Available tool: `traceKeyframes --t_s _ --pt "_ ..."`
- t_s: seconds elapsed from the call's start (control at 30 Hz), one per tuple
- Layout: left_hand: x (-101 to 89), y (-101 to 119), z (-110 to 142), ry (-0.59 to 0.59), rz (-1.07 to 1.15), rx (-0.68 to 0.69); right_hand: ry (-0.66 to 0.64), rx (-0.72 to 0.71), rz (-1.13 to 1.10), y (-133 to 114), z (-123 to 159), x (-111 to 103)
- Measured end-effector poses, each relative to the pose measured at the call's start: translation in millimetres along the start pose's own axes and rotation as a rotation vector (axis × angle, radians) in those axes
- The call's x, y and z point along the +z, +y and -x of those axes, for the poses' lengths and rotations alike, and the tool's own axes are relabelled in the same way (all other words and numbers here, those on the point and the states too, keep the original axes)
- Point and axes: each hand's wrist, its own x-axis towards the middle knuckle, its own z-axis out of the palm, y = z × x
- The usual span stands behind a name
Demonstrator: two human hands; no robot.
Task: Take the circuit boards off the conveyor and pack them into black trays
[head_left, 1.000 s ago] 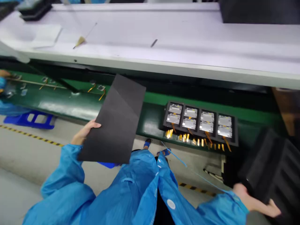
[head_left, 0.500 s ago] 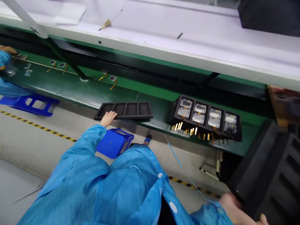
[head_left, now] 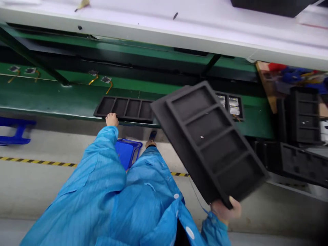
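Observation:
My left hand has its fingers curled over the front edge of a black four-compartment tray, which lies on the green bench with nothing in its compartments. My right hand grips the lower end of another black compartment tray, held tilted in the air above the bench edge. A second dark layer shows beneath it, offset to the left. Small light specks lie in the raised tray. Partly hidden behind it stands a black tray of circuit boards on the bench.
Several small boards with orange ribbon cables, one being a circuit board, lie along the green bench. A white shelf runs above. More black trays are stacked at right. A blue stool stands below the bench.
My right hand has swung the black tray from the lower right up and left, in front of the board-filled tray. My left hand stays at the bench tray's front edge. The view has shifted right.

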Motion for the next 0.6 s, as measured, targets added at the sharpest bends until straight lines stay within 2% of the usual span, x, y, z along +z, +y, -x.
traceKeyframes --t_s 0.07,0.13,0.23,0.3,0.37,0.47,0.6 --pt "7.0 16 3 0.015 0.305 -0.098 -0.035 -0.008 -0.092 8 0 30" --pt "11.7 27 11 -0.021 0.607 -0.156 -0.150 0.033 -0.170 19 -5 63" --pt "8.3 18 29 -0.116 0.969 -0.170 -0.335 0.144 -0.150 43 -24 104" --pt "-3.1 -5 46 -0.144 1.252 -0.184 -0.416 0.224 -0.060 62 -42 128" --pt "-20.9 -35 60 -0.092 1.476 -0.253 -0.489 0.299 0.059 82 -59 155" --pt "-56.3 -84 69 0.040 1.480 -0.434 -0.616 0.341 0.208 108 -71 213" --pt "-115.4 -149 64 0.135 1.324 -0.606 -0.755 0.279 0.317 132 -57 320"
